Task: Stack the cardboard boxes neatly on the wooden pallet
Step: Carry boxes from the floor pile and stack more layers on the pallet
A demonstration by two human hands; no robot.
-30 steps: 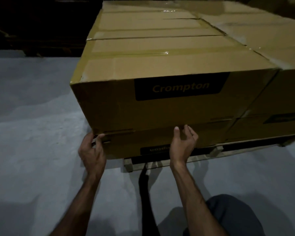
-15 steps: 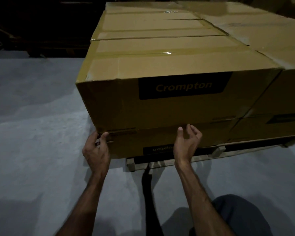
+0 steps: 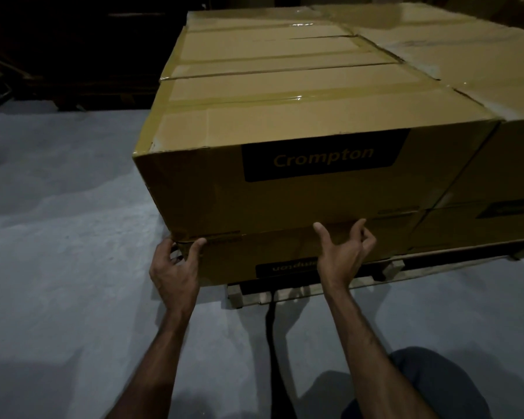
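Observation:
A large cardboard box with a dark "Crompton" label lies on top of a lower cardboard box. Both rest on the wooden pallet. My left hand grips the near left corner where the two boxes meet, thumb on the front face and fingers round the side. My right hand hovers at the seam on the front face. Its fingers are spread and loosely curled, and it holds nothing.
More cardboard boxes fill the pallet to the right and behind, level with the top box. Grey concrete floor spreads to the left and front. A dark strap lies on the floor under the pallet's edge. My knee is at lower right.
My right hand's fingers have spread and curled a little away from the seam. My left hand stays on the corner. The view has shifted slightly to the left.

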